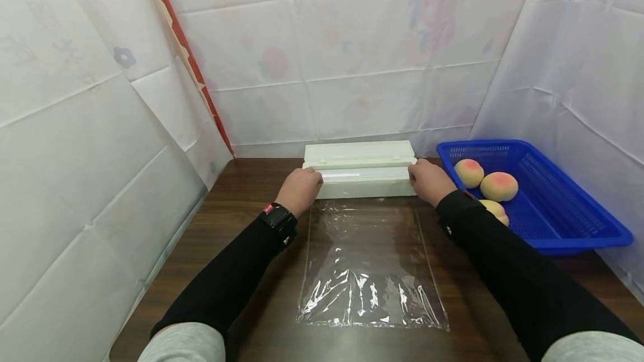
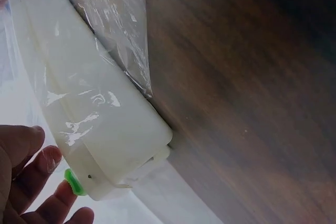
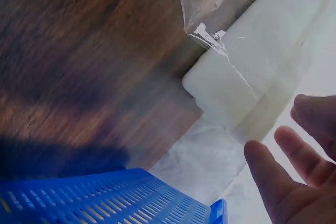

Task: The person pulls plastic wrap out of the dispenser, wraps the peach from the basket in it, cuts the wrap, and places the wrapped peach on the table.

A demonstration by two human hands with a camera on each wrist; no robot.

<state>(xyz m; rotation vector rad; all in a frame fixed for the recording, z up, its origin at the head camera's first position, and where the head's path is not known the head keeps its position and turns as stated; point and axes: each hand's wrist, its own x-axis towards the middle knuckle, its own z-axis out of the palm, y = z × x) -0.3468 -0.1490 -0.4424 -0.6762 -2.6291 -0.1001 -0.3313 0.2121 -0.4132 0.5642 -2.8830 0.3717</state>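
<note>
You have clear film [image 1: 369, 295] drawn from the white dispenser [image 1: 364, 189] toward the near edge of the worktop [image 1: 251, 189]; cutting looks undone. The dispenser sits toward the far edge, between your hands: left hand [image 1: 300, 190] fingers parted, one at its green tab [image 2: 73, 182], right hand [image 1: 431, 181] loosely spread beside its end.

Rm over film [image 1: 372, 264]; basket [image 1: 553, 200] blks R grip's [image 1: 431, 181] outer side.

- Left arm [image 1: 226, 272] and right arm [image 1: 528, 278] are stretched forward, angled inward.
- Left hand [image 1: 300, 190] and right hand [image 1: 430, 181] are held well apart.
- Left fingers [image 2: 55, 200] are bent; whether anything is pinched cannot be told.
- Right thumb [image 3: 317, 119] and fingers [image 3: 270, 174] are spread apart.
</note>
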